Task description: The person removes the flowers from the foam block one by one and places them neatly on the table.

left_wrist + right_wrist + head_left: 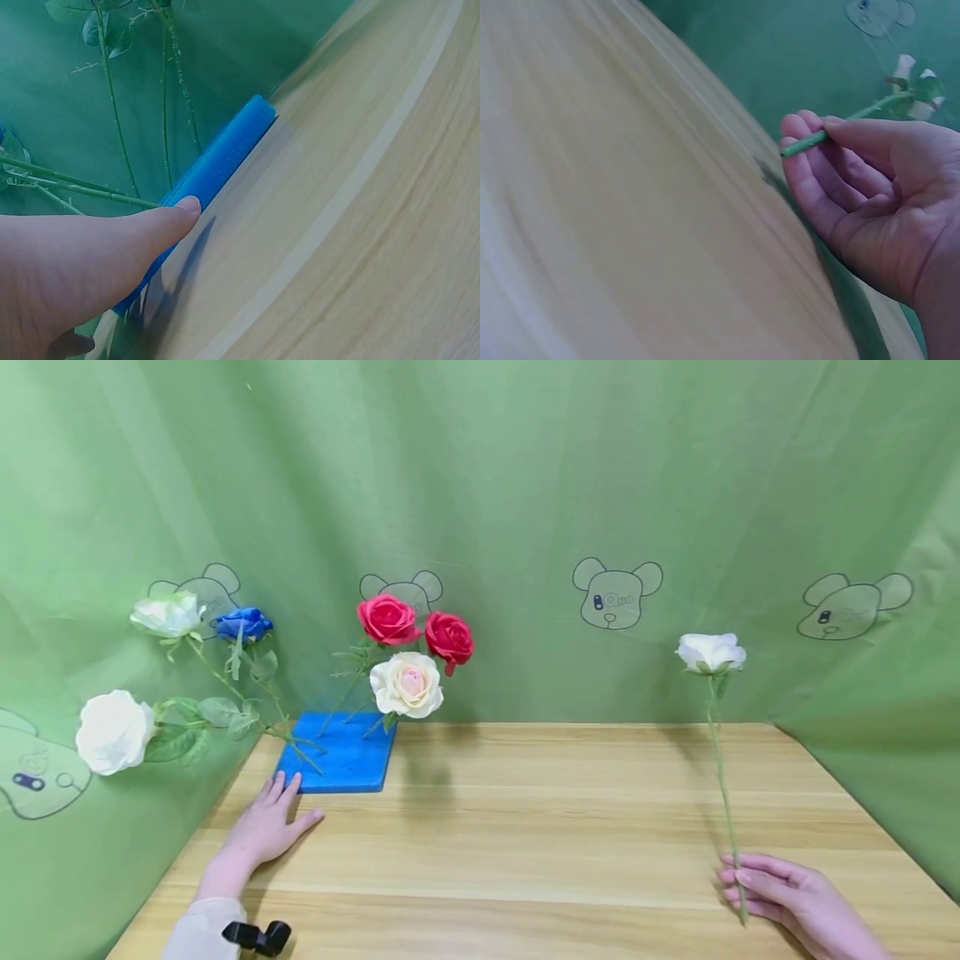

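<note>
We've got a green curtain (510, 460) around, wooden table (562, 835) below. Blue board (352, 747) at the table's far left, stems stuck in: two red roses (388, 620), a cream-pink rose (407, 685), blue rose (243, 625), leaning white rose (115, 732), greenish-white rose (168, 613). Held white rose (711, 653) at right, bloom up, well apart from the board; we see the right hand (791, 893) pinching its stem (718, 760) near the bottom end. Left hand (266, 827) spread wide, fingertips (281, 775) on the board's near-left corner.

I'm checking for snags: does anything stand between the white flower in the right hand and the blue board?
Nothing visible stands on the tabletop between the held white flower and the blue board. Higher up, the cream rose and one red rose appear to jut past its right edge.
</note>
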The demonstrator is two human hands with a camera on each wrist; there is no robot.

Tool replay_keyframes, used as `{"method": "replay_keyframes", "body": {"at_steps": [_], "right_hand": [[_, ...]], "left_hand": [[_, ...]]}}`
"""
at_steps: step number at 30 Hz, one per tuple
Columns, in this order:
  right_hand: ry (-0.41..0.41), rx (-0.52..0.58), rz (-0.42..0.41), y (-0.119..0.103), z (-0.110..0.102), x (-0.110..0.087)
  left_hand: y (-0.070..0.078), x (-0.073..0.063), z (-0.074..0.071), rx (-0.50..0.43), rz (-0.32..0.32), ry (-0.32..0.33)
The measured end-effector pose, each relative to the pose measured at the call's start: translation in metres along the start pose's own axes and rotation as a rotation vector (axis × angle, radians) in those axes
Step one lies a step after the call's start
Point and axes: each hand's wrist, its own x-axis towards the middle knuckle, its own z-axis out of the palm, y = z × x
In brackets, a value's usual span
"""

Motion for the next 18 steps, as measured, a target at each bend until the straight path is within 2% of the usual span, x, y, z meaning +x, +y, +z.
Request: {"method": "replay_keyframes", "body": {"at_steps": [10, 18], "right_hand": [[-0.099, 0.117, 0.167, -0.013, -0.027, -0.02], [-0.119, 0.144, 0.212, -0.015, -0.051, -0.035]], "left_hand": [[0.002, -0.001, -0.001, -0.002, -0.002, -0.016], [0.002, -0.001, -0.001, -0.001, -0.005, -0.009]]}}
